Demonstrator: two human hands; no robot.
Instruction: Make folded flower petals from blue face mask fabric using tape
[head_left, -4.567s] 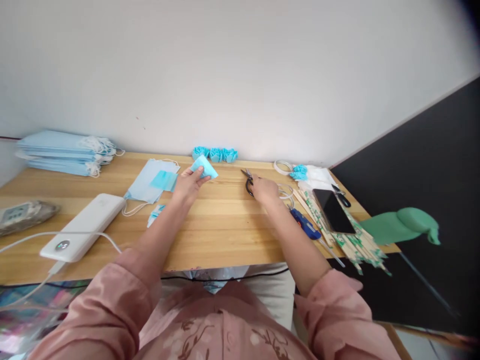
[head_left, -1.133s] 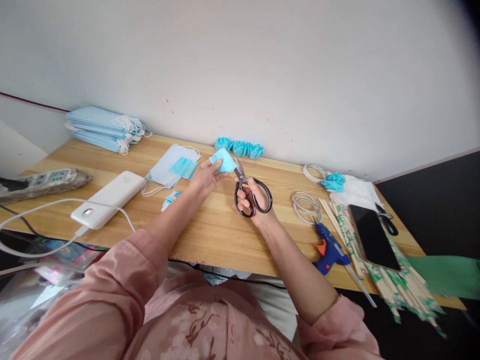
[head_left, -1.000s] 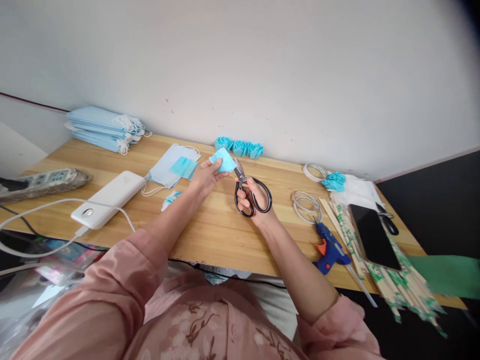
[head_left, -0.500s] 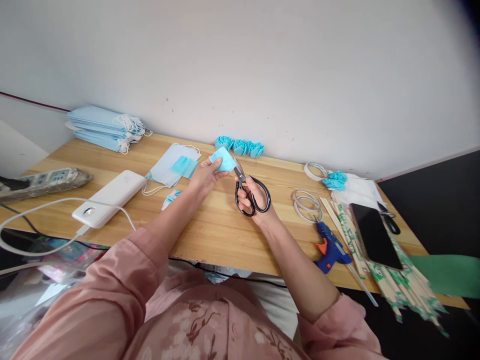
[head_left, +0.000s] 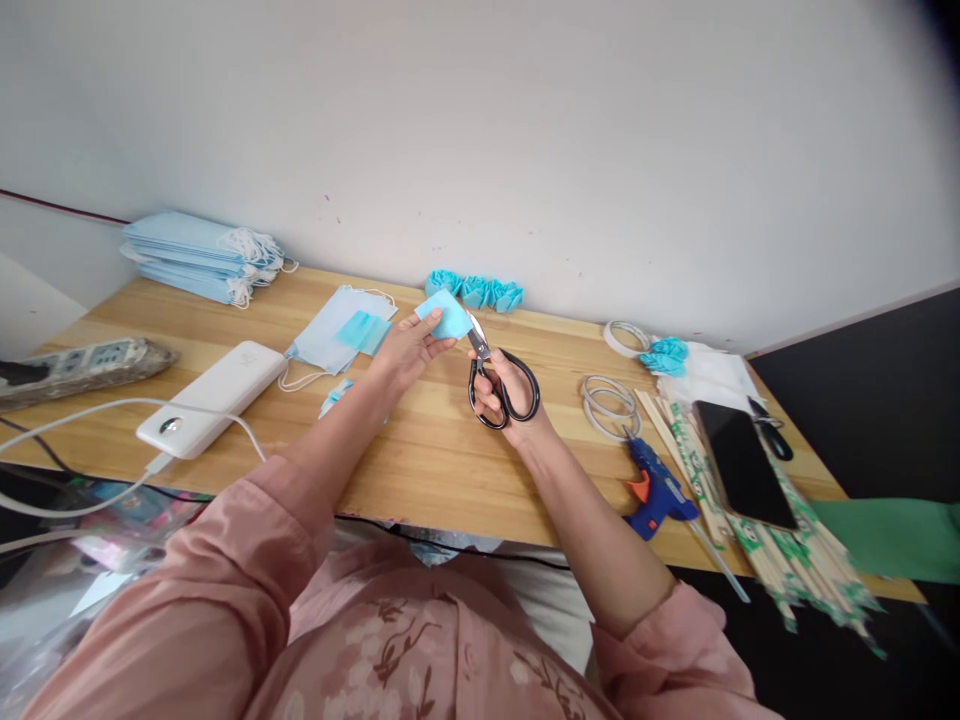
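Pink blouse (head_left: 420,650) with brown floral print, sleeves pushed up.

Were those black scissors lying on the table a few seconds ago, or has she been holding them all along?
Yes, they moved. The scissors lay near the white rings; now the right hand holds them up, blades at the blue piece in the left hand.

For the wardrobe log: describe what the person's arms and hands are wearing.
Both arms wear loose dusty-pink sleeves pushed up toward the elbows, forearms bare. The left hand and right hand are bare, with no gloves. The shirt front shows a darker floral print.
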